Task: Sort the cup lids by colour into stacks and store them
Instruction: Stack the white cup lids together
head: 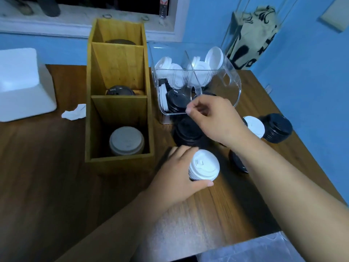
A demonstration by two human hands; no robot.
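The right hand [213, 118], to the right of the wooden organiser [117, 114], has its fingers curled, with thumb and forefinger meeting at the front wall of the clear bin [234, 82]; whether it pinches anything cannot be told. Its forearm hides most of a black lid [238, 161], and the hand covers part of a black stack [188, 133] just right of the organiser. The loose black and white lids in the bin are too jumbled to count. Everything stands on a brown wooden table [56, 167] against a blue wall [311, 72], with a window sill [56, 25] behind the organiser and a printed bag [251, 35] hanging far to its right. The left hand [177, 173] grips one white stack [204, 165] near the organiser's front right corner. The organiser has three compartments, each showing one lid top. Farther right lie one white lid [254, 125] and a second black stack [277, 127]. Left of the organiser are one white foam block [22, 82] and one crumpled paper [74, 112].
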